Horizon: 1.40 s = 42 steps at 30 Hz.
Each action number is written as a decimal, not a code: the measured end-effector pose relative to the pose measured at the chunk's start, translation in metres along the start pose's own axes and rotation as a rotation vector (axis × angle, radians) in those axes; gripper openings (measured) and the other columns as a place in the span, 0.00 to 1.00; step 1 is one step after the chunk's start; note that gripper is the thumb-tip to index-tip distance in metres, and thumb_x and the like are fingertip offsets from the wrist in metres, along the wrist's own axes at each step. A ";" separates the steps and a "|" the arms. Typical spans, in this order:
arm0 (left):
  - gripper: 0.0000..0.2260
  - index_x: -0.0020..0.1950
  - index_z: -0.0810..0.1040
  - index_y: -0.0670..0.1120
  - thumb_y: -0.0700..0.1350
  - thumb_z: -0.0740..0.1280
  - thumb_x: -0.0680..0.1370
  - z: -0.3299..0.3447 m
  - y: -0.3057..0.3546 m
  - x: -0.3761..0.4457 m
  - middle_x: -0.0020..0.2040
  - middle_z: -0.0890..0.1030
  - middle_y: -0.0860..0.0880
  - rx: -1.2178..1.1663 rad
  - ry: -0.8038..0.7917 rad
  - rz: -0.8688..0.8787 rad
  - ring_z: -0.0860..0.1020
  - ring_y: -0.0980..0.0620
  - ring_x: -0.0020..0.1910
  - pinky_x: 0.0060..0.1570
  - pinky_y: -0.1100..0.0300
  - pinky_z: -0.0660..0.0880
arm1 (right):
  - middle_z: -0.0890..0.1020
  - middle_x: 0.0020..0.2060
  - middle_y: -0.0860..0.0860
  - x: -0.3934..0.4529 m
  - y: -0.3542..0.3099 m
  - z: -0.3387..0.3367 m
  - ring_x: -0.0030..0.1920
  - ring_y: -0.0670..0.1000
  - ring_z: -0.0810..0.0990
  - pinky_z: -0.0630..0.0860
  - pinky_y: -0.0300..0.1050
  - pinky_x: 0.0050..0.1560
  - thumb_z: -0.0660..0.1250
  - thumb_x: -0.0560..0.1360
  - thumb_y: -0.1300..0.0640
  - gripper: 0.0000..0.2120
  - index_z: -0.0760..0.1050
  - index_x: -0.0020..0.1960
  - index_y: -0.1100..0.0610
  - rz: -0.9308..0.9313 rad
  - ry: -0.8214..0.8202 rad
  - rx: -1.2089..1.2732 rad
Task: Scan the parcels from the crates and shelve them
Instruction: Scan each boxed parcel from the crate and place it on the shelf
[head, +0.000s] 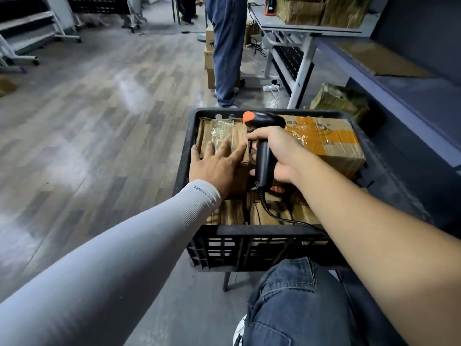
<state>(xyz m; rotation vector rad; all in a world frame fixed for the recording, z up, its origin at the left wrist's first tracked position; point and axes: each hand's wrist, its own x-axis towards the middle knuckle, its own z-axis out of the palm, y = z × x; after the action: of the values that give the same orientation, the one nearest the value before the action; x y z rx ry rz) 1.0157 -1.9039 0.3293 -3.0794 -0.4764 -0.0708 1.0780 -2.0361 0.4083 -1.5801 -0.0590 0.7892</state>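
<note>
A black plastic crate (249,245) stands in front of my knees, full of cardboard parcels. My left hand (215,166), in a white sleeve, lies with spread straight fingers on a brown taped parcel (222,132) at the crate's far left. My right hand (277,156) grips the handle of a black barcode scanner (263,136) with an orange tip, held over the crate's middle; its coiled cable runs down toward me. A larger box with orange tape (331,143) fills the crate's far right. More brown parcels (232,212) lie lower in the crate.
A grey shelf unit (409,78) runs along the right, a wrapped parcel (340,99) on the floor by it. A person in jeans (228,53) stands beyond the crate beside stacked boxes and a table (306,28) carrying parcels. Wooden floor stretches to the left.
</note>
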 end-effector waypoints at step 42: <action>0.32 0.83 0.43 0.63 0.57 0.44 0.78 -0.133 0.041 -0.082 0.85 0.52 0.52 0.163 0.399 0.170 0.54 0.39 0.83 0.71 0.26 0.56 | 0.82 0.64 0.57 -0.093 -0.012 -0.073 0.65 0.65 0.81 0.77 0.68 0.59 0.77 0.60 0.48 0.32 0.82 0.63 0.55 -0.186 0.057 0.240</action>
<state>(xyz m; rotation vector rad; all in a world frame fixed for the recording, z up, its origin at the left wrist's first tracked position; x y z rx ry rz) 0.9448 -1.9716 0.4571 -2.8252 -0.1889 -0.5954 1.0496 -2.1407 0.4569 -1.3469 -0.0666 0.5825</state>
